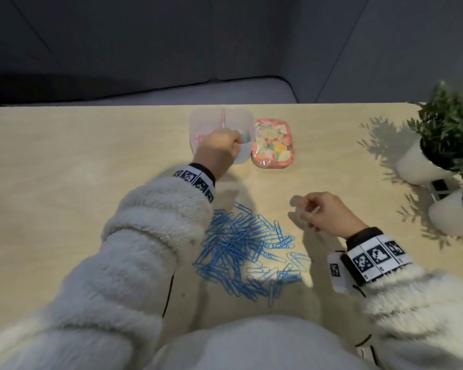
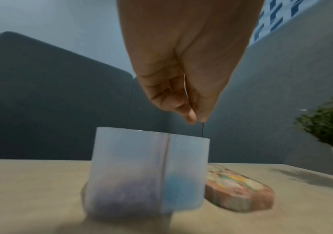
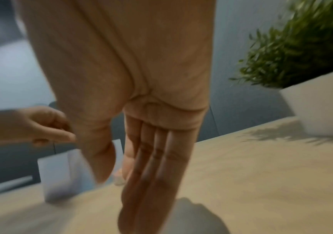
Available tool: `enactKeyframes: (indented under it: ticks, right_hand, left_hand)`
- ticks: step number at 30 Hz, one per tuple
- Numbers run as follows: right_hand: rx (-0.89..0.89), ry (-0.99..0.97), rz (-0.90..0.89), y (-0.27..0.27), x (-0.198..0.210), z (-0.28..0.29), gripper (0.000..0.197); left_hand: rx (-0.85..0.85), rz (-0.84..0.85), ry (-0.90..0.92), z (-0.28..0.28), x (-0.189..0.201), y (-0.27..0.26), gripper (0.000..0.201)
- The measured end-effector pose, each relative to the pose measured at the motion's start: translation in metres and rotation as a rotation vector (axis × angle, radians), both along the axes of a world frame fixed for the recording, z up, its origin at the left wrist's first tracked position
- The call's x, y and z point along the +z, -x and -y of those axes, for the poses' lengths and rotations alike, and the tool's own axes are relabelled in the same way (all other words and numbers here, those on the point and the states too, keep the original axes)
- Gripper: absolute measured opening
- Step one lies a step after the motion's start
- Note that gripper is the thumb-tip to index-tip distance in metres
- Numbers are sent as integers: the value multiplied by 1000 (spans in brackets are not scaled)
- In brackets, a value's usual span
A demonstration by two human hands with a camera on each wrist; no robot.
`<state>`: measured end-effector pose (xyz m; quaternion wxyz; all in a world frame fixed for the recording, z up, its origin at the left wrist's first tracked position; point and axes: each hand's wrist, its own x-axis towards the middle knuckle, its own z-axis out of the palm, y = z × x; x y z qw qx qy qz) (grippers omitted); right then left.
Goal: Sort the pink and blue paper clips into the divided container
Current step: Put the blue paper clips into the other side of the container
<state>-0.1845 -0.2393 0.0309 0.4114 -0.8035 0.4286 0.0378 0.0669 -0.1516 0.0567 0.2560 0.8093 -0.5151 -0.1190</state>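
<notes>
A translucent divided container (image 1: 198, 121) stands at the table's far middle, with pink clips (image 1: 198, 138) in its left half and blue ones (image 2: 178, 188) in its right half. My left hand (image 1: 237, 142) hovers over the right half, fingertips pinched together and pointing down (image 2: 196, 121). A thin pale sliver between thumb and fingers looks like a blue paper clip (image 2: 185, 86). A heap of blue paper clips (image 1: 246, 249) lies near the front. To the right of the heap my right hand (image 1: 302, 209) hangs just above the table, fingers relaxed and holding nothing (image 3: 125, 190).
A pink floral tin (image 1: 273, 142) lies right beside the container. Two potted plants in white pots (image 1: 417, 166) (image 1: 452, 212) stand at the table's right edge. Bare wooden tabletop (image 1: 78, 161) stretches to the left. A grey sofa sits behind the table.
</notes>
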Motion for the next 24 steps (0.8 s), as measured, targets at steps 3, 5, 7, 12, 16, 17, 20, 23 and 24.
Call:
enactKeyframes:
  ticks: [3, 5, 7, 12, 16, 17, 20, 23, 24]
  right_hand:
    - [113, -13, -286, 34, -13, -21, 43]
    - [122, -2, -327, 44, -21, -37, 59]
    - [61, 24, -275, 46, -31, -54, 62]
    - [-33, 54, -14, 18, -49, -72, 48]
    - [38, -19, 69, -1, -42, -65, 35]
    - [38, -11, 73, 0, -40, -60, 34]
    - [84, 128, -36, 4, -38, -51, 54]
    - [211, 230, -159, -4, -40, -57, 74]
    - [235, 249, -165, -10, -40, -59, 75]
  left_hand:
    - [-145, -28, -224, -42, -32, 21, 29]
    - [-216, -4, -337, -62, -55, 33, 42]
    - [-251, 64, -400, -73, -69, 47, 52]
    - [-305, 188, -444, -75, -76, 72, 59]
    - [-346, 138, -407, -77, -72, 77, 45]
    - [-324, 115, -393, -78, -70, 76, 44]
    - [-277, 81, -348, -78, -65, 71, 47]
    - [-326, 101, -405, -70, -62, 74, 55]
    - [-329, 94, -430, -66, -62, 77, 56]
